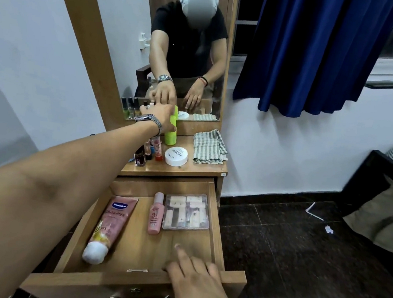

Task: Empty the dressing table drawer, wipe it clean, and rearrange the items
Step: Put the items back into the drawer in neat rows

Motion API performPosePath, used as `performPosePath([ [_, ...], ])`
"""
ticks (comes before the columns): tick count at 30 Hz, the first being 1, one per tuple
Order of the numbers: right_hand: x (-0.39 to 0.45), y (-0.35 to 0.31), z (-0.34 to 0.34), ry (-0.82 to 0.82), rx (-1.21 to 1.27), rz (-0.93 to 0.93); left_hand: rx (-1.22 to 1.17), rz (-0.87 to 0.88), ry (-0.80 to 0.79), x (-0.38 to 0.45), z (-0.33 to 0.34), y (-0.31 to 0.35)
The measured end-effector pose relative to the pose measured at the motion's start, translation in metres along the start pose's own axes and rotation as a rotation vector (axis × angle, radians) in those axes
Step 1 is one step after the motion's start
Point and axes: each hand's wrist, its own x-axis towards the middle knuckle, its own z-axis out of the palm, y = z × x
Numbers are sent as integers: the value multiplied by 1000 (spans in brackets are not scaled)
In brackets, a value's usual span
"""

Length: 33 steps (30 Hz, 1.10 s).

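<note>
Green bottle (171, 132) is gripped by the left hand (159, 116); right hand (193, 276) rests flat-fingered on the drawer (214, 225) holding a Vaseline tube (111, 224).

Wooden tabletop (203, 171) carries a striped cloth (208, 147), white jar (176, 156), small bottles (148, 151).

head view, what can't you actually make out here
- What the left hand holds, if anything: seen from behind.
- Small bottles on the top: partly behind the left arm.
- Contents of the clear box in the drawer: too small and blurred.
- Right hand: cut off by the bottom edge.
</note>
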Motion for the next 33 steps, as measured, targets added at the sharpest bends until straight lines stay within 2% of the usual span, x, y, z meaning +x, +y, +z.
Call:
performPosePath([
  [1,1,3,2,34,66,-2,-9,15,18,-2,-1,-1],
  [3,4,11,7,-29,42,-120,-38,52,83,-8,-9,0],
  [4,5,10,2,-136,67,-89,-57,74,122,-13,-15,1],
  [5,6,10,-1,-170,66,-84,-76,96,163,-19,-21,3],
  [8,3,9,-1,-157,48,-98,-111,172,272,-48,-44,9],
  [11,0,9,1,-140,22,-105,-140,259,297,-90,-64,14],
  [15,0,9,2,-173,-11,-91,-168,353,225,-154,-73,13],
  [19,0,8,3,-158,-30,-84,-125,371,72,-205,-48,-8],
  [24,0,6,2,-157,-35,-77,-71,245,-114,-224,6,-44],
  [28,-1,7,2,-163,-25,-74,0,162,-160,-219,47,-66],
  [33,0,7,1,-176,-3,-75,-28,115,-154,-208,77,-74],
])
